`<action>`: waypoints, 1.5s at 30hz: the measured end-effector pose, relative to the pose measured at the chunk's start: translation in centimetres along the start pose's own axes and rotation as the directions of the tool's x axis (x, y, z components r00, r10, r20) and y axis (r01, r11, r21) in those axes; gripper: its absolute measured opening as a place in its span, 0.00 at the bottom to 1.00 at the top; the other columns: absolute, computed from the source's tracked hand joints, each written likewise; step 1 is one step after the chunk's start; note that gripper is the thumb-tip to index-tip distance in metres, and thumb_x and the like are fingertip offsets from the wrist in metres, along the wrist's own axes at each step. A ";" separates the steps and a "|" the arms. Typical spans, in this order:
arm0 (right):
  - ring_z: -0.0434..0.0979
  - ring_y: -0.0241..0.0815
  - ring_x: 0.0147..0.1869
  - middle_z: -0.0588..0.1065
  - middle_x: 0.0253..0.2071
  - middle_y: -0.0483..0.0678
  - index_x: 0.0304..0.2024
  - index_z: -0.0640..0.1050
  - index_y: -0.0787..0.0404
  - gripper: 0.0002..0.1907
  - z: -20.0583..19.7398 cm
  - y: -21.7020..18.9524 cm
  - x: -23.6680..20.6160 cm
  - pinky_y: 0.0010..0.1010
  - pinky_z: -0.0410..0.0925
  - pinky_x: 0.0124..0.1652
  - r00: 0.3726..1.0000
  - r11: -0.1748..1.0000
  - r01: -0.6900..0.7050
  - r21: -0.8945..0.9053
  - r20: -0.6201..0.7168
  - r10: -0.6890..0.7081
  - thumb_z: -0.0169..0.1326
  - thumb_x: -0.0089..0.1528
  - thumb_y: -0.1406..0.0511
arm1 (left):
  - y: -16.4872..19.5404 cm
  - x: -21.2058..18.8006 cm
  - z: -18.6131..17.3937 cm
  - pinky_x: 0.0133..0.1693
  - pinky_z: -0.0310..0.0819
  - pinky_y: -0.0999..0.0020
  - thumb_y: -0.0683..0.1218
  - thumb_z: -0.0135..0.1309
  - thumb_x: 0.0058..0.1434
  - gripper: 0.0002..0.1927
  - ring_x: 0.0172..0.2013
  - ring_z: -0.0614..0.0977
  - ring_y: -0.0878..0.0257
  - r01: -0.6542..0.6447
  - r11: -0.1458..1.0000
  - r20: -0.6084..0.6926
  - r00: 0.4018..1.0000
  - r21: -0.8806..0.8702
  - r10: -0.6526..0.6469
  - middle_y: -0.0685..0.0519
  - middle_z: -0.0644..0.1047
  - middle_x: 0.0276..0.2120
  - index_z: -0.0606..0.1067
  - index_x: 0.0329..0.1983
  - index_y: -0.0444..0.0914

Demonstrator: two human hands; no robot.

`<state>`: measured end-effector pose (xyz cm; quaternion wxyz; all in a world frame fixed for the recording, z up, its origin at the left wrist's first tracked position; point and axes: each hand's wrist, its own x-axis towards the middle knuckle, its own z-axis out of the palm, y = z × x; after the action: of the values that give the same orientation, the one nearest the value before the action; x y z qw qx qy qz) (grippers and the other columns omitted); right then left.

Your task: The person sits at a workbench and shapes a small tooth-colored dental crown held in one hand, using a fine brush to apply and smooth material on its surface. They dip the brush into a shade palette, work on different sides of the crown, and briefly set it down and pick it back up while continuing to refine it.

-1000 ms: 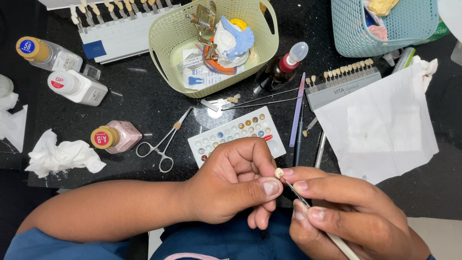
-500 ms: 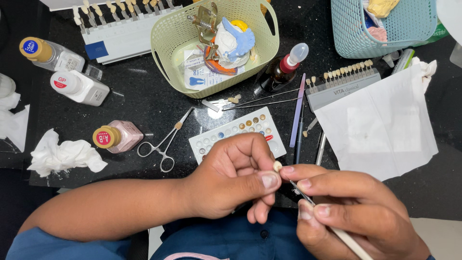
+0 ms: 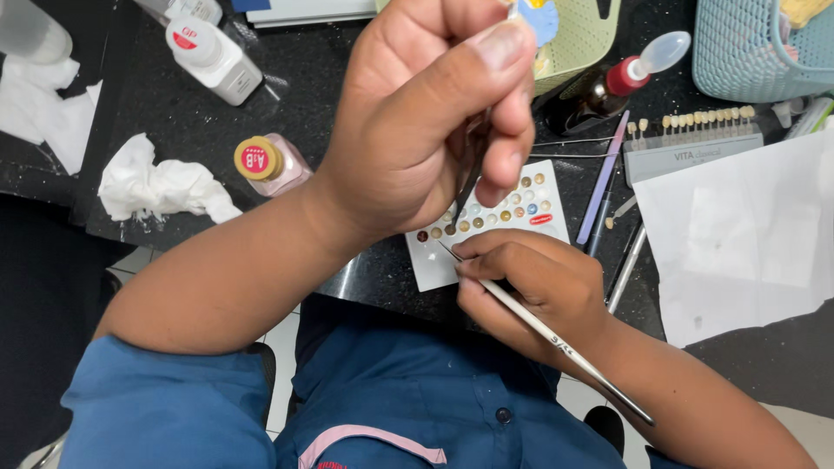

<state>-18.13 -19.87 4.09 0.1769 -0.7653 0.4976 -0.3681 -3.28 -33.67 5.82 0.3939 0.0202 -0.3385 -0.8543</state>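
My left hand (image 3: 426, 113) is raised close to the camera, its fingers pinched on a thin dark tool (image 3: 473, 178) that points down; what its tip holds is hidden. Below it, my right hand (image 3: 530, 287) grips a fine white-handled brush (image 3: 556, 334) like a pen. The brush tip rests at the lower left wells of a white palette (image 3: 521, 204) dotted with small coloured wells. The palette lies on the black worktop, partly covered by my left hand.
A pink bottle with a yellow cap (image 3: 269, 163), crumpled tissue (image 3: 161, 187) and a white bottle (image 3: 213, 59) sit left. A dark dropper bottle (image 3: 608, 87), a purple tool (image 3: 602, 187), a tooth shade guide (image 3: 695, 143), white paper (image 3: 738, 234) and two baskets (image 3: 764, 43) lie right.
My left hand has lifted up toward the camera. My right hand has moved the brush forward onto the palette. The two hands, close together before, are now apart.
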 end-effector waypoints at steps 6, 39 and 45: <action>0.84 0.43 0.41 0.81 0.40 0.49 0.34 0.77 0.62 0.09 1.5 -0.3 0.2 0.30 0.75 0.40 0.997 0.999 -0.026 -0.045 0.073 0.029 0.65 0.54 0.72 | -0.7 0.1 -0.6 0.26 0.74 0.69 0.41 0.49 0.82 0.12 0.25 0.80 0.64 -0.057 0.993 0.049 0.997 0.100 0.052 0.46 0.77 0.30 0.72 0.40 0.29; 0.84 0.39 0.35 0.82 0.34 0.47 0.32 0.82 0.60 0.05 2.5 0.3 1.1 0.27 0.74 0.36 0.961 0.966 -0.232 -0.116 0.129 0.246 0.66 0.55 0.66 | -2.1 -0.4 -0.6 0.24 0.77 0.70 0.44 0.51 0.81 0.11 0.27 0.83 0.65 -0.162 0.976 0.152 0.978 0.144 0.140 0.45 0.78 0.32 0.73 0.47 0.29; 0.85 0.39 0.43 0.83 0.39 0.50 0.35 0.78 0.61 0.08 0.8 0.0 -0.3 0.27 0.75 0.40 0.974 0.975 -0.223 -0.008 0.036 0.223 0.65 0.57 0.72 | -1.8 -0.3 -0.5 0.26 0.77 0.69 0.42 0.52 0.81 0.09 0.28 0.82 0.65 -0.125 0.987 0.136 0.985 0.103 0.110 0.45 0.78 0.33 0.72 0.50 0.28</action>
<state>-17.59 -19.70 3.41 0.2249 -0.7117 0.5775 -0.3309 -4.10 -32.96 4.31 0.4190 -0.0335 -0.4110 -0.8089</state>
